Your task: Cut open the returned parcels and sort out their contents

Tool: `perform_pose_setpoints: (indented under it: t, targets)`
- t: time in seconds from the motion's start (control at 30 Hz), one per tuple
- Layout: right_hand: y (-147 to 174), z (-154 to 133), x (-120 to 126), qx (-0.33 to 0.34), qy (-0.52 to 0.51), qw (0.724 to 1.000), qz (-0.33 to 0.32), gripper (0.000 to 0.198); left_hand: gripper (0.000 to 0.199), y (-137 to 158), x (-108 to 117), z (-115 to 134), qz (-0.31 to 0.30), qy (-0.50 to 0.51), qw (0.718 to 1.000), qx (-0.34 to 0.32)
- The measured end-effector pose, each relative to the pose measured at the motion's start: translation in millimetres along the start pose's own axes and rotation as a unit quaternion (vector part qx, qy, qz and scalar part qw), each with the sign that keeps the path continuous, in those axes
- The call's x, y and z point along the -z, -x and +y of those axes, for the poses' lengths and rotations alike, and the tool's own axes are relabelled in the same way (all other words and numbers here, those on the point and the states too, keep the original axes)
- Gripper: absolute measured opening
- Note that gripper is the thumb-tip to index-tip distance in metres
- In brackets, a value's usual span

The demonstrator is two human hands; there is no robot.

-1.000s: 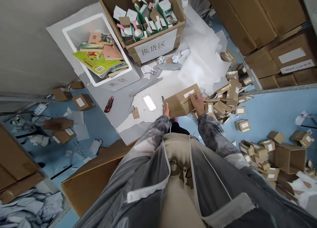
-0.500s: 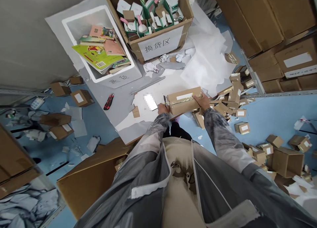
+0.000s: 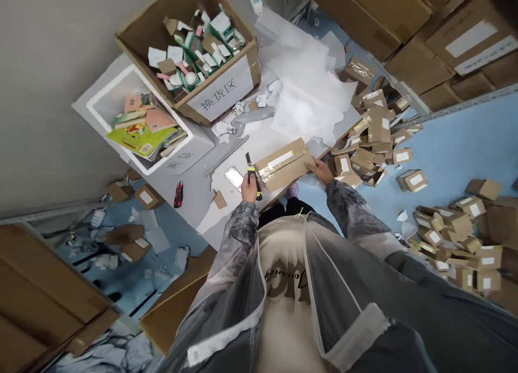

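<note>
My left hand (image 3: 250,189) is closed round a yellow and black utility knife (image 3: 253,176), whose tip points towards the back of the table. Just right of the knife lies a long cardboard box (image 3: 283,173), sealed with clear tape and bearing a white label strip. My right hand (image 3: 321,171) grips the right end of this box, fingers on its upper face. A phone with a blurred screen (image 3: 233,180) rests left of the knife, partly behind my left hand. Nearby is a small piece of brown cardboard (image 3: 219,199).
A red and black utility knife (image 3: 178,195) lies on the left of the table. Farther back stand a foam bin (image 3: 141,170) of books and a large carton (image 3: 251,73) of small boxes. White packing foam (image 3: 307,92) covers the back right. Many parcels (image 3: 376,127) are piled beyond the right edge.
My left hand has drawn away from the box's left end, and the knife now shows clearly in it. The box lies more slanted. The whole view has turned and shifted.
</note>
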State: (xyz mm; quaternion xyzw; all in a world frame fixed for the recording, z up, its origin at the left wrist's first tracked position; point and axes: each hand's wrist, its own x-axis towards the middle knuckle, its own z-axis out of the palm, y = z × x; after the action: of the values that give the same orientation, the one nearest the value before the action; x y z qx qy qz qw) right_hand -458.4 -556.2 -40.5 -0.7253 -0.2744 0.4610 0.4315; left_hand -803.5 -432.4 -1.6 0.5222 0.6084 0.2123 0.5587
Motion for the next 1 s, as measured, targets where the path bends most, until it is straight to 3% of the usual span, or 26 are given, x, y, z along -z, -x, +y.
perform_pose_setpoints:
  t: [0.1,0.17,0.3,0.4,0.5,0.67,0.77,0.87,1.0]
  targets:
    - [2,2,-14,0.004,-0.044,0.999,0.006,0.089,0.046,-1,-25,42,-0.134,-0.083,0.986,-0.052]
    - [4,1,-18,0.011,-0.058,0.998,-0.005,0.092,0.039,-9,-48,69,-0.197,-0.228,0.947,-0.109]
    - [6,-3,-21,0.022,-0.037,0.999,-0.018,0.081,0.038,-27,-83,110,-0.217,-0.503,0.818,-0.175]
    - [4,-7,-27,0.016,0.02,1.0,0.002,0.059,0.043,-29,-94,121,-0.212,-0.577,0.772,-0.161]
    - [1,-11,-33,0.014,0.05,0.998,0.02,0.054,0.041,-18,-99,120,-0.197,-0.592,0.766,-0.157]
    - [1,-10,-41,0.022,0.017,0.998,0.052,0.073,0.033,-5,-108,113,-0.192,-0.58,0.777,-0.149]
    - [2,-6,-44,-0.004,0.012,0.997,0.082,0.072,0.038,-8,-102,113,-0.2,-0.6,0.764,-0.124]
    - [0,-1,-46,-0.022,0.028,0.994,0.102,0.065,0.042,-14,-76,109,-0.21,-0.61,0.758,-0.099]
    - [-4,5,-43,-0.021,0.073,0.99,0.118,0.058,0.049,-11,-18,90,-0.215,-0.633,0.741,-0.063]
